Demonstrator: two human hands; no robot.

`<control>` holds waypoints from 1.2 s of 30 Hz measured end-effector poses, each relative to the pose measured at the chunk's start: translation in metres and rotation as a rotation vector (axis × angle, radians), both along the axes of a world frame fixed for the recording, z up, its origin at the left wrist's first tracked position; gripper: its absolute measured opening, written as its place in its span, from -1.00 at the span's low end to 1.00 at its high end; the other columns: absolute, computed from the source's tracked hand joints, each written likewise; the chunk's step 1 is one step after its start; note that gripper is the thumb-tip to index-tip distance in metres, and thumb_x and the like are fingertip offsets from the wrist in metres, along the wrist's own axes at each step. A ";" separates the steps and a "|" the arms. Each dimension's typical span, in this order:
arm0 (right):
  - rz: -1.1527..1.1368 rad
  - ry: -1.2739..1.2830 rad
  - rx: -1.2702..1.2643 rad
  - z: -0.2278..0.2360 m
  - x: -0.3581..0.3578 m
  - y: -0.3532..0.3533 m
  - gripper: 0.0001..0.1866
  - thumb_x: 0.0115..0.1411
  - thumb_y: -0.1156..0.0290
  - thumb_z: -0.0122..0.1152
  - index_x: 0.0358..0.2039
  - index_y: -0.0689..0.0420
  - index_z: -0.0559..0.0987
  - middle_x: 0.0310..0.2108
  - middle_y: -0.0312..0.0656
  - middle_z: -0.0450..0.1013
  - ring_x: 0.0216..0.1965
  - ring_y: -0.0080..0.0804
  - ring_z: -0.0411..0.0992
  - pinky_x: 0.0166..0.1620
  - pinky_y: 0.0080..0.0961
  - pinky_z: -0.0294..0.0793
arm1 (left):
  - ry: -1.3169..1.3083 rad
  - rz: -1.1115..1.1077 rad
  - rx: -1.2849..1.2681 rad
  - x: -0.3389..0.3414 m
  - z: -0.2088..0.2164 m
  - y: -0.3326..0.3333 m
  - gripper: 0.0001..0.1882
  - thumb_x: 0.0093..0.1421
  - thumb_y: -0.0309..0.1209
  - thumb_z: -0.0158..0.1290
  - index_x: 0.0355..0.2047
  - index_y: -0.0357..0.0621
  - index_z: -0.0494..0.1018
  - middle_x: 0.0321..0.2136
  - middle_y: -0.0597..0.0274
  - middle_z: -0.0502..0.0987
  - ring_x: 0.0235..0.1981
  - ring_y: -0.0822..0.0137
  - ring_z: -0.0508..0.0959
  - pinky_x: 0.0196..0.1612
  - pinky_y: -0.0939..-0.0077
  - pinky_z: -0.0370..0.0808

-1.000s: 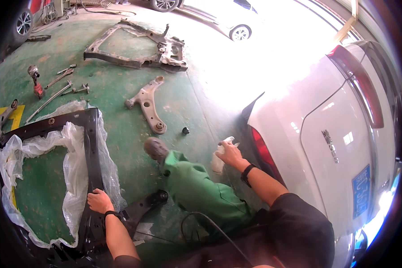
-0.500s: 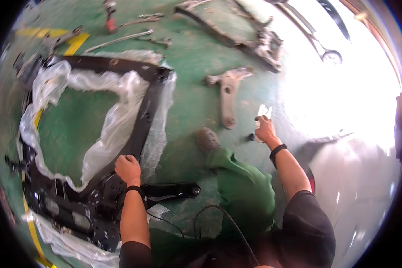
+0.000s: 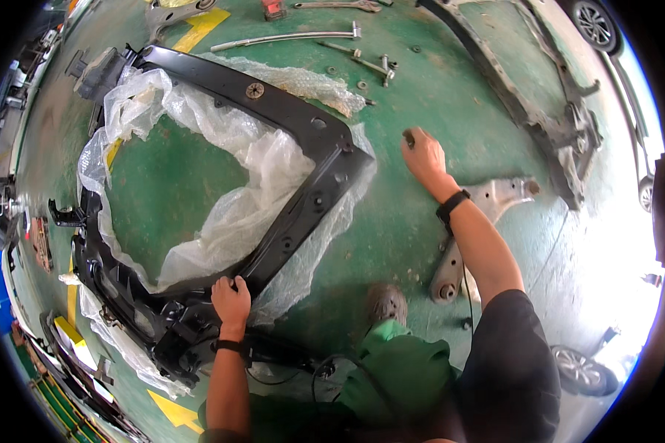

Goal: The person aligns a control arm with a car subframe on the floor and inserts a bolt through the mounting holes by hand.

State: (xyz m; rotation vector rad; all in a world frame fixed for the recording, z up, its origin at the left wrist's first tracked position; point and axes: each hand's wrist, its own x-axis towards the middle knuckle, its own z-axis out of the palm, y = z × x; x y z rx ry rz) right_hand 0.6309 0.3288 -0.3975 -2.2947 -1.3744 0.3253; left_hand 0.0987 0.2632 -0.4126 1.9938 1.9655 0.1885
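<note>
My left hand (image 3: 231,301) rests with curled fingers on the lower right part of a black car subframe (image 3: 301,214). What lies between its thumb and fingers is hidden. Clear bubble wrap (image 3: 225,229) is wound around the subframe's inner edge. Below that hand, a black control arm (image 3: 284,350) extends rightward from the subframe. Over the green floor, beyond the subframe's right corner, my right hand (image 3: 423,156) is closed. Something small and dark shows at its fingertips, too little to name. Under the right forearm lies a worn grey control arm (image 3: 445,279).
Farther off are a long ratchet handle (image 3: 292,35), a wrench (image 3: 340,6), several bolts (image 3: 380,68) and loose nuts (image 3: 361,85). A rusty subframe (image 3: 488,70) lies at the far right. My shoe (image 3: 386,303) stands between the black subframe and the worn arm.
My right hand has swung forward and left, away from a pale, see-through item near the worn arm. The left hand stays on the black subframe. The view has turned.
</note>
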 end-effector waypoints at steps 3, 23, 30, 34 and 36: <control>0.032 0.080 0.043 -0.028 0.015 0.052 -0.72 0.16 0.29 0.18 -0.14 0.13 0.55 -0.26 -0.07 0.58 -0.22 -0.05 0.54 -0.15 -0.18 0.52 | -0.144 0.099 0.041 0.037 0.012 0.005 -0.75 0.25 -0.36 0.03 -0.50 -0.24 0.32 -0.50 -0.01 0.40 -0.37 -0.09 0.38 -0.27 0.07 0.30; 0.058 0.170 -0.146 -0.051 -0.001 0.147 -0.52 0.13 0.16 0.25 0.07 -0.02 0.49 -0.19 -0.11 0.53 -0.14 -0.07 0.53 -0.11 -0.18 0.52 | -0.171 0.183 0.083 0.251 0.010 0.094 -0.73 0.30 -0.30 -0.14 -0.45 -0.23 0.34 -0.50 -0.07 0.45 -0.43 -0.19 0.44 -0.36 0.01 0.34; 0.076 0.173 -0.049 -0.056 -0.007 0.160 -0.75 0.15 0.21 0.22 -0.20 0.01 0.64 -0.24 -0.07 0.54 -0.19 -0.06 0.54 -0.14 -0.17 0.52 | -0.146 0.145 0.069 0.251 0.009 0.093 -0.78 0.27 -0.32 -0.17 -0.41 -0.20 0.33 -0.46 -0.05 0.45 -0.38 -0.18 0.44 -0.31 -0.03 0.36; 0.124 0.398 0.003 -0.045 -0.016 0.161 -0.77 0.15 0.25 0.24 -0.25 0.09 0.65 -0.28 -0.06 0.57 -0.23 -0.10 0.55 -0.14 -0.25 0.52 | -0.137 0.151 0.054 0.251 0.011 0.095 -0.79 0.25 -0.31 -0.17 -0.39 -0.19 0.35 -0.44 -0.05 0.47 -0.36 -0.18 0.45 -0.29 -0.04 0.38; 0.175 0.549 -0.018 -0.032 -0.020 0.166 -0.77 0.15 0.27 0.25 -0.25 0.12 0.65 -0.31 -0.07 0.58 -0.26 -0.18 0.56 -0.14 -0.31 0.53 | -0.131 0.153 0.038 0.252 0.013 0.095 -0.78 0.25 -0.31 -0.18 -0.38 -0.18 0.36 -0.42 -0.04 0.47 -0.35 -0.18 0.46 -0.28 -0.04 0.38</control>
